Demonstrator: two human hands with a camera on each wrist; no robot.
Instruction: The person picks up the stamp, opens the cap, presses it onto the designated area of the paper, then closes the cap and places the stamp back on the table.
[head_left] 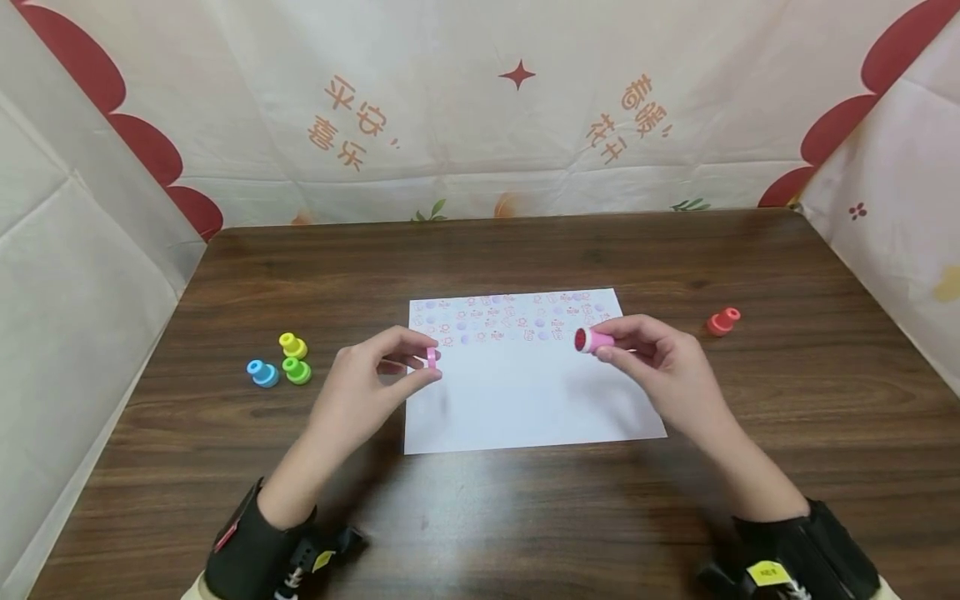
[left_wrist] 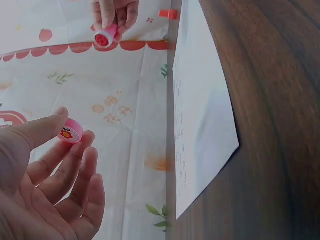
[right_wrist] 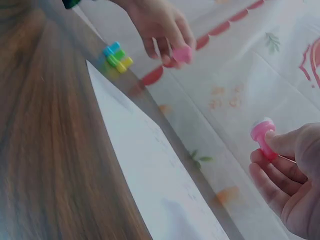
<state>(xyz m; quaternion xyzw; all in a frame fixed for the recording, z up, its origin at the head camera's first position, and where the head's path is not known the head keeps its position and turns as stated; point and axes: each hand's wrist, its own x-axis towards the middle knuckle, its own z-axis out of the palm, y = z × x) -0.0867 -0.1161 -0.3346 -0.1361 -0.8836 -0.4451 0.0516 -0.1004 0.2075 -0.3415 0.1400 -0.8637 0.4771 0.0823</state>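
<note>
Over the left part of the paper, my left hand [head_left: 371, 375] pinches a small pink cap [head_left: 431, 357] between thumb and fingertips. In the left wrist view a flower picture shows on the cap's [left_wrist: 71, 131] flat end. My right hand [head_left: 667, 367] grips a pink stamp [head_left: 597, 340] by its handle, above the paper's right side. The stamp's red face is bare and turned to the left, apart from the cap. Below both hands lies a white sheet of paper [head_left: 517, 392], with rows of small red and purple stamped prints along its far part.
Left of the paper stand a yellow stamp [head_left: 292, 345], a blue stamp [head_left: 262, 373] and a green stamp [head_left: 297, 371], close together. A red stamp [head_left: 723, 322] stands to the right on the brown wooden table [head_left: 480, 517]. A printed white cloth [head_left: 450, 108] hangs behind the table.
</note>
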